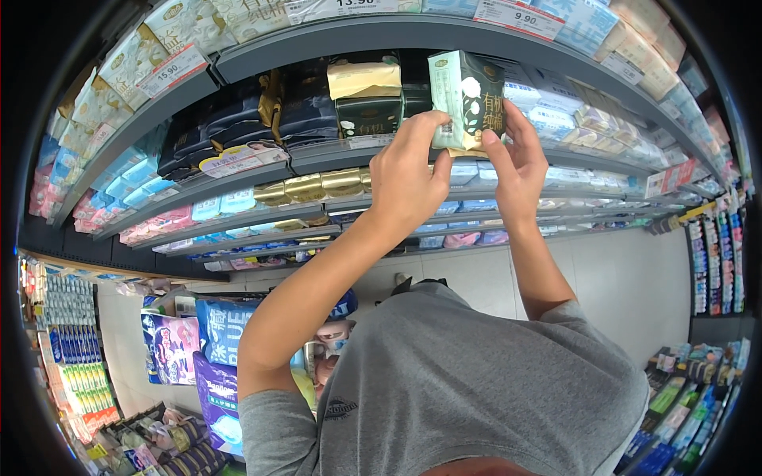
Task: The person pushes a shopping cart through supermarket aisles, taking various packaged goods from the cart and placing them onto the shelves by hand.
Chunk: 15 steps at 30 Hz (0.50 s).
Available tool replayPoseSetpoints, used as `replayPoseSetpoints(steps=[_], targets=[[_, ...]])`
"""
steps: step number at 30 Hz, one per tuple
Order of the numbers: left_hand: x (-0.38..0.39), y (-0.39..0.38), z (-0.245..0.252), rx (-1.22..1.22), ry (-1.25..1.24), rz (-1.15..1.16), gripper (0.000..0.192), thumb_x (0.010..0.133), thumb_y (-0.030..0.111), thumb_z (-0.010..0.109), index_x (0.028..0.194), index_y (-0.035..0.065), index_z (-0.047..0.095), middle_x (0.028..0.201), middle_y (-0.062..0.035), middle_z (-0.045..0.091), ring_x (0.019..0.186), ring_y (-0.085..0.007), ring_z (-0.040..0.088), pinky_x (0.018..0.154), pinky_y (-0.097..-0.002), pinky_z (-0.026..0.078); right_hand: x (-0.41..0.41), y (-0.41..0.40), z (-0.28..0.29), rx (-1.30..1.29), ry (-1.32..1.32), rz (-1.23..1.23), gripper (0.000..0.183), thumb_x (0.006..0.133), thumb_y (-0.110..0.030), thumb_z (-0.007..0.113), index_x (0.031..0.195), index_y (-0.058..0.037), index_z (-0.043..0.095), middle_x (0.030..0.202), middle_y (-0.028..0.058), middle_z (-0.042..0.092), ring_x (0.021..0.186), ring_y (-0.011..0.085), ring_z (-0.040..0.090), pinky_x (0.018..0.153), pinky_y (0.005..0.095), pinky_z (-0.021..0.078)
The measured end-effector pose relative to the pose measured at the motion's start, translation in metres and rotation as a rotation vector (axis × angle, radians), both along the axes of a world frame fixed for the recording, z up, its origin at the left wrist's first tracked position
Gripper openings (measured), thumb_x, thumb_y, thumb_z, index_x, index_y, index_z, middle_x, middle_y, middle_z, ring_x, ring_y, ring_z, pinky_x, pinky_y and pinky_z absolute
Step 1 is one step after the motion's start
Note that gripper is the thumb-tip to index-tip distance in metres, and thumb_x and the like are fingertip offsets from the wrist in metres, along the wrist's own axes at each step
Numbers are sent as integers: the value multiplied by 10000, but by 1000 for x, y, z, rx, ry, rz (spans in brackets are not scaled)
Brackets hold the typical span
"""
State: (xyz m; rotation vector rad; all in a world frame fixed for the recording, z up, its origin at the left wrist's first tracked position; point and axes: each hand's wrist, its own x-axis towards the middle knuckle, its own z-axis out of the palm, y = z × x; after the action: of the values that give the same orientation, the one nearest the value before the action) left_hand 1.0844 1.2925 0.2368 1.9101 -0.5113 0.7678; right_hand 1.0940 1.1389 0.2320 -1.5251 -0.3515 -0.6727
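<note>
Both hands hold one soft pack with a dark green front, white flowers and a pale green side [467, 101], in front of a store shelf. My left hand [411, 166] grips its left edge and lower corner. On the right side, my right hand [519, 160] has its thumb on the front and its fingers along the edge. A similar dark green pack [370, 117] lies on the shelf to the left, below a pack showing its cream side [364, 77]. Dark navy packs [306, 110] stand farther left.
A grey shelf edge with price tags [357, 21] curves above the hands. Lower shelves hold gold packs [324, 185] and other packages. At lower left, a purple package [217, 401] and a blue package [223, 330] stand beside the person. Shelf displays line both sides.
</note>
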Motion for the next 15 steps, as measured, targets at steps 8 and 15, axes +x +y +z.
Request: replayPoseSetpoints(steps=[8, 15], targets=[[2, 2, -1, 7, 65, -4, 415, 745, -2, 676, 1120, 54, 509, 1026, -114, 633, 836, -236, 672, 649, -313, 531, 2, 0, 0, -72, -14, -67, 507, 823, -151, 691, 1274, -10, 509, 1184, 131, 581, 1100, 208, 532, 932, 367, 421], [15, 4, -1, -141, 38, 20, 392, 753, 64, 669, 1109, 63, 506, 881, -141, 659, 716, -276, 670, 624, -368, 508, 5, 8, 14, -155, -55, -76, 480, 820, -111, 683, 1256, 7, 520, 1157, 141, 599, 995, 184, 589, 885, 307, 461]])
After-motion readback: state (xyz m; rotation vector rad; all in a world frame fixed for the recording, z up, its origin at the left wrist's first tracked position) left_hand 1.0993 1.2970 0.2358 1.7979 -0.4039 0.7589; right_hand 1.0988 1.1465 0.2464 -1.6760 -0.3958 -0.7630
